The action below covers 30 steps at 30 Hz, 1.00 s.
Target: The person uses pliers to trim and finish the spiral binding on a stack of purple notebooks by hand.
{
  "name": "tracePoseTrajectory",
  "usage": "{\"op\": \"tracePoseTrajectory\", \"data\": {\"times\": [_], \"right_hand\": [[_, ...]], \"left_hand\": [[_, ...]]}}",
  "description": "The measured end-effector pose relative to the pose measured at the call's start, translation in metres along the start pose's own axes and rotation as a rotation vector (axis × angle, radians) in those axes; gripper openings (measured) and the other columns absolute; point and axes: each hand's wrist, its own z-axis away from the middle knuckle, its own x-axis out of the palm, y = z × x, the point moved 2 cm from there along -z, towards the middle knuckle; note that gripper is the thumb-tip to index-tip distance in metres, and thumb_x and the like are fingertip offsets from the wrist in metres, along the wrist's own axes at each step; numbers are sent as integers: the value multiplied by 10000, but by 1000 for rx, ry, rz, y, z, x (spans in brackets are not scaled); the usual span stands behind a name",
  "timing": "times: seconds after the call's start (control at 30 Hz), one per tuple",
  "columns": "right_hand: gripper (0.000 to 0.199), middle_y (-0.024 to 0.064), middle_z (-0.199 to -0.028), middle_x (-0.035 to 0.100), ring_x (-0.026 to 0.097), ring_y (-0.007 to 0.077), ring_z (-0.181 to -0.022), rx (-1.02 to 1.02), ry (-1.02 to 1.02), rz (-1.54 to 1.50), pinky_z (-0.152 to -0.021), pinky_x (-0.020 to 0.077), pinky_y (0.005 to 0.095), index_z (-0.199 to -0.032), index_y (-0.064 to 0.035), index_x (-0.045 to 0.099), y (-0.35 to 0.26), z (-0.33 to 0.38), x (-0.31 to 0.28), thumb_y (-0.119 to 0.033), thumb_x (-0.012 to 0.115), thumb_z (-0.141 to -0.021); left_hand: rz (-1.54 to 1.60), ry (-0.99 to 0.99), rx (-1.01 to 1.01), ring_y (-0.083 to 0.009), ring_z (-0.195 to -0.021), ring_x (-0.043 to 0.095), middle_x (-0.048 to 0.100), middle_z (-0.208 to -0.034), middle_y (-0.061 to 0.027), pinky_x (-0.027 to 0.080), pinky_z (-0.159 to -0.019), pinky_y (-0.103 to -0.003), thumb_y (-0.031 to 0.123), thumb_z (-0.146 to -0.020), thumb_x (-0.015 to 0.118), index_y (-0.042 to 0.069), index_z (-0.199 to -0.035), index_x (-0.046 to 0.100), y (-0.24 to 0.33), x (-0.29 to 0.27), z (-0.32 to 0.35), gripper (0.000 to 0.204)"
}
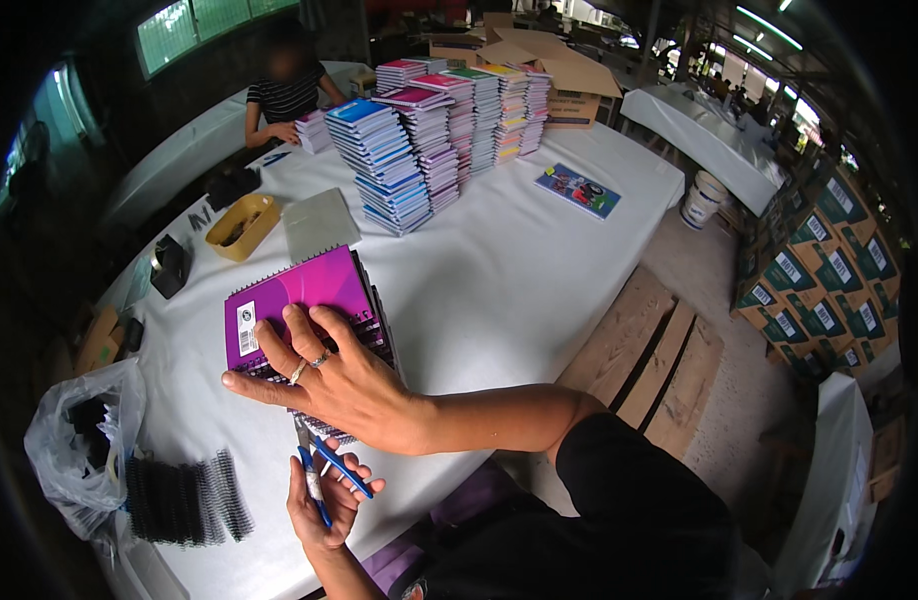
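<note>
A stack of spiral notebooks (309, 285) with a purple and magenta cover lies in front of me, a barcode label on its left part. My right hand (349, 385) rests palm down on the cover, fingers spread, two rings showing. Below it my left hand (329, 510) grips pliers (317, 482) with blue handles, which stand apart. Their metal jaws point up at the stack's near edge, partly under my right hand; whether they touch a coil I cannot tell. Black spiral binding coils (184, 497) lie at the lower left beside a clear plastic bag (84, 440).
Tall stacks of notebooks (389, 165) stand at the back, before an open cardboard box (574, 105). A yellow tray (244, 228) and black tape dispenser (169, 268) sit left. A single blue notebook (579, 190) lies right. Across the table, a person (284, 95) handles notebooks.
</note>
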Motion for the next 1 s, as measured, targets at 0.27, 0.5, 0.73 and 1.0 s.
{"op": "tracePoseTrajectory", "data": {"times": [0.27,0.5,0.73,1.0], "right_hand": [[643,143,-1307,379,376,355,-1150,19,70,10,-1029,243,502,-1425,-260,247,-1,1,-4,-281,487,-830],[665,145,-1288,399,430,351,-1128,-1,47,15,-1033,234,512,-1432,-256,246,-1,1,-4,-273,507,-820],[725,152,-1308,388,406,350,-1146,11,22,-25,-991,289,502,-1450,-272,213,-3,0,-4,-268,525,-797],[751,157,-1331,375,384,357,-1173,6,-9,-18,-977,314,495,-1458,-287,195,-3,0,-6,-272,537,-790]], "left_hand": [[-666,365,172,-138,-579,469,477,-723,-40,399,-519,-279,508,-942,357,36,-1111,455,2,-9,1,511],[-150,-9,104,-286,-834,611,577,-902,-150,515,-749,-441,506,-956,266,33,-1176,438,-1,-15,2,549],[-139,58,94,-294,-916,609,581,-963,-159,506,-797,-439,500,-956,276,40,-1198,439,-8,-16,-4,545],[-165,47,104,-286,-922,607,584,-972,-155,497,-813,-436,498,-959,273,44,-1201,436,-8,-16,-5,540]]}}
